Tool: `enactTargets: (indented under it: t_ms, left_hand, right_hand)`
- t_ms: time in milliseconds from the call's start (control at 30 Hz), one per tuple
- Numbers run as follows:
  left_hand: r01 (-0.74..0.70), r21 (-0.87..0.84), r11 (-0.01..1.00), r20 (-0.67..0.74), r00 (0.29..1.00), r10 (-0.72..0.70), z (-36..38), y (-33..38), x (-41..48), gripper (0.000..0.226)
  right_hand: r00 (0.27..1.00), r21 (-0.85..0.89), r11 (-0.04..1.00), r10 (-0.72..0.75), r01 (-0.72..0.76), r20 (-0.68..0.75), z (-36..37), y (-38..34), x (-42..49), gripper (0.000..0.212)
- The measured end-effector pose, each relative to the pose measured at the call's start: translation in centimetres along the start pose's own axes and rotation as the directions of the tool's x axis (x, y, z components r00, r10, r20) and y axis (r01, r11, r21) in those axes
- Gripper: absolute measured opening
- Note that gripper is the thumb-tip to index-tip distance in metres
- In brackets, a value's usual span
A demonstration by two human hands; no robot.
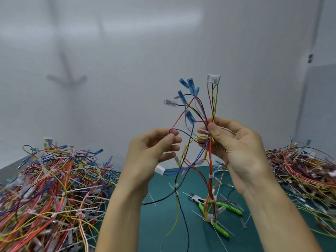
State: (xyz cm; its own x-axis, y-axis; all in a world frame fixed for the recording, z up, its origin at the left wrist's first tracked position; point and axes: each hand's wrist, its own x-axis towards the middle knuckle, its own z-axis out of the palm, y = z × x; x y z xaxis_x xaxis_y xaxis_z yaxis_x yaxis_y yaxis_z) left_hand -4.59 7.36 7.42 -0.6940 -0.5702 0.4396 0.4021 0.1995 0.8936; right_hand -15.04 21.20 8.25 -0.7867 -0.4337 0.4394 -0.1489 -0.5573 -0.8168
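A wire harness (210,160) of red, yellow, purple and black wires hangs in the air above the green mat. My right hand (234,148) grips its bundle at a white zip tie, thumb pressed on the wires. Blue sleeved terminals (189,86) and a white connector (213,79) fan out above that hand. My left hand (154,148) pinches a looped red and purple wire (172,131) between thumb and forefinger. A small white plug (159,169) dangles below the left hand. The harness tail reaches down to the mat.
A large heap of tangled harnesses (51,193) fills the left side of the green mat (160,224). Another heap (305,171) lies at the right. Green-handled cutters (218,206) and cut zip-tie ends lie on the mat under the harness. A pale wall stands behind.
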Motion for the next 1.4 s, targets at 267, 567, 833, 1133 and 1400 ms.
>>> enactTargets:
  t_ms: [267,567,833,1133,1400]
  left_hand:
    - [0.018,-0.144,0.989,-0.092,0.995,-0.031,-1.1,1.3,-0.2,0.010]
    - [-0.108,0.274,0.956,-0.237,0.956,0.176,-0.3,1.8,-0.5,0.014]
    - [-0.234,0.526,0.818,0.058,0.969,0.239,1.7,2.2,-1.2,0.015]
    - [-0.214,0.582,0.785,0.079,0.975,0.207,1.5,1.5,-1.0,0.035]
    - [-0.120,0.332,0.936,-0.098,0.982,0.161,0.0,1.2,-0.3,0.023]
  right_hand:
    - [0.997,-0.101,0.994,-0.043,0.037,-0.058,-0.8,-0.1,0.1,0.008]
    - [0.995,-0.143,0.988,-0.062,0.050,-0.082,-0.4,0.2,0.0,0.004]
    - [0.996,-0.076,0.996,-0.048,0.042,-0.076,0.8,0.9,-0.5,0.006]
    - [0.996,-0.090,0.994,-0.063,0.069,0.069,1.0,0.9,-0.6,0.015]
    - [0.955,-0.148,0.984,-0.053,0.100,0.292,1.4,0.8,-1.0,0.033]
